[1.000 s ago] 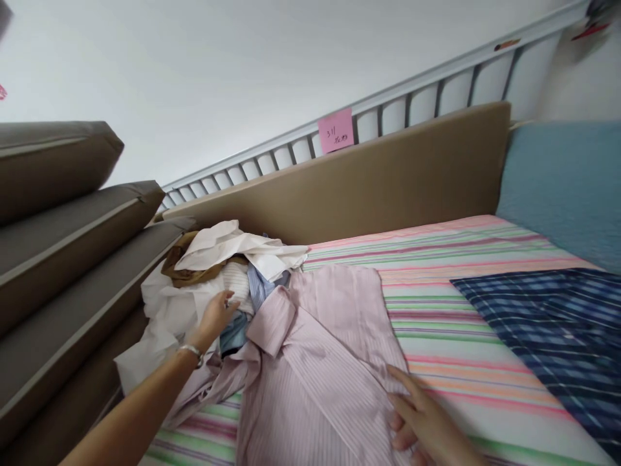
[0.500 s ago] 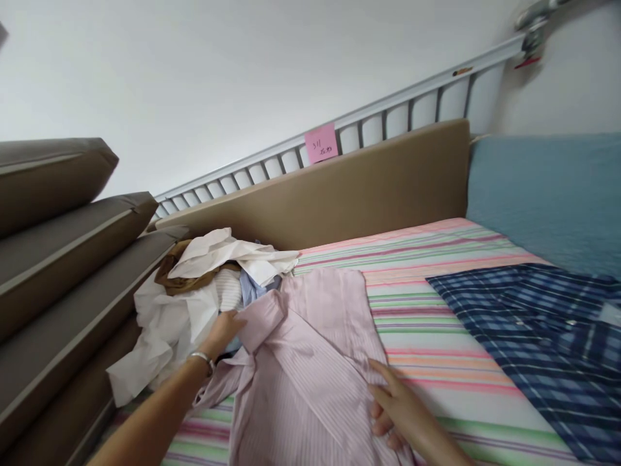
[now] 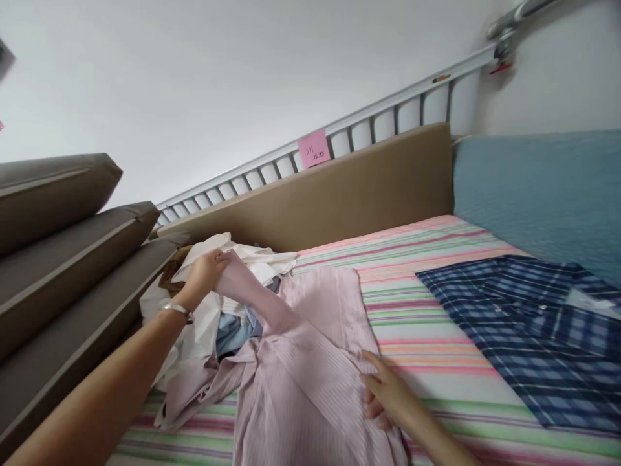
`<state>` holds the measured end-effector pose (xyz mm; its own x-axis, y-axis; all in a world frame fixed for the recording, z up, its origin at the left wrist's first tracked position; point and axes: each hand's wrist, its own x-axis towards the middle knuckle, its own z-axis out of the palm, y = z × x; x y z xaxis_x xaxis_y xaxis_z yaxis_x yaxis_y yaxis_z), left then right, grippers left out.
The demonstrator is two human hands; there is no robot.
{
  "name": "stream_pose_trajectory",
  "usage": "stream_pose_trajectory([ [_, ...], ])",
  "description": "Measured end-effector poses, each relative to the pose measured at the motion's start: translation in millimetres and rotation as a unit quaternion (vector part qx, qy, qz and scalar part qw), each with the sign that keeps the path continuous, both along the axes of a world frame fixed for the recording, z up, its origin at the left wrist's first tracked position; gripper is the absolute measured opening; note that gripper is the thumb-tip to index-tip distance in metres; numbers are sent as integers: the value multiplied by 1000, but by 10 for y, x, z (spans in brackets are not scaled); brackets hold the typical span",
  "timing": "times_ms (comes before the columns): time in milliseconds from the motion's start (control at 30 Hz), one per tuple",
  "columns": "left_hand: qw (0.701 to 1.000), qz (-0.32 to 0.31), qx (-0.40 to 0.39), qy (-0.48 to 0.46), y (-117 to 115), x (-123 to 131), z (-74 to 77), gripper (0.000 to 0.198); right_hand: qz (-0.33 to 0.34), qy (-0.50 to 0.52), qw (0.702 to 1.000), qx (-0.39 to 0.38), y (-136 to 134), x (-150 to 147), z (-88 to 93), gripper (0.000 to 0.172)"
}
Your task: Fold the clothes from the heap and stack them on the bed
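A pale pink striped shirt (image 3: 301, 382) lies spread on the bed in front of me. My left hand (image 3: 206, 275), with a bracelet at the wrist, pinches the end of one sleeve and holds it raised up and to the left. The other sleeve trails toward the lower left. On the shirt's right side rests my right hand (image 3: 381, 391), its index finger stretched out over the fabric and the other fingers curled at the edge. Whether those curled fingers grip cloth cannot be made out.
A heap of white and other clothes (image 3: 198, 323) lies at the left, beside stacked grey-brown cushions (image 3: 77, 310). A navy plaid shirt (image 3: 528, 336) lies at the right on the striped sheet (image 3: 417, 310). Behind are a brown padded board (image 3: 339, 188), a radiator (image 3: 383, 129) and a blue cushion (image 3: 533, 194).
My left hand has risen and moved left, drawing the sleeve out and upward. The right hand stays on the shirt's right side. The view has shifted slightly.
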<state>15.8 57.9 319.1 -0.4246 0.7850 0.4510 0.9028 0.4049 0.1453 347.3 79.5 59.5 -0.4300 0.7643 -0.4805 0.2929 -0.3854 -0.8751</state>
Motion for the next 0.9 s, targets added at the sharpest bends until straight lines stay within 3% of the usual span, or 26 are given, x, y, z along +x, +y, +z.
stream_pose_trajectory([
  [200,999,-32,18,-10,90,304,249,25,0,15,1000,-12,6,-2,18,49],
  [267,999,-48,7,-9,79,482,255,24,-1,19,1000,-16,2,4,34,49],
  [333,997,-72,-11,-6,41,698,160,23,1,18,1000,-20,-4,10,58,50],
  [433,990,-115,-54,-54,-55,1073,-246,19,8,17,1000,-17,-13,19,88,51],
  [533,973,-163,-110,-124,-169,1390,-904,16,9,17,1000,-7,-21,26,96,50],
  [600,963,-181,-136,-149,-235,1455,-1353,11,5,13,1000,-5,-26,29,99,50],
  [667,962,-153,-156,-162,-277,1352,-1707,10,0,13,1000,-6,-30,33,109,49],
  [767,974,-67,-159,-149,-277,973,-1979,12,-1,15,1000,-10,-33,35,122,48],
  [900,977,-35,-175,-121,-172,527,-2068,14,0,14,1000,-21,-21,20,91,48],
])
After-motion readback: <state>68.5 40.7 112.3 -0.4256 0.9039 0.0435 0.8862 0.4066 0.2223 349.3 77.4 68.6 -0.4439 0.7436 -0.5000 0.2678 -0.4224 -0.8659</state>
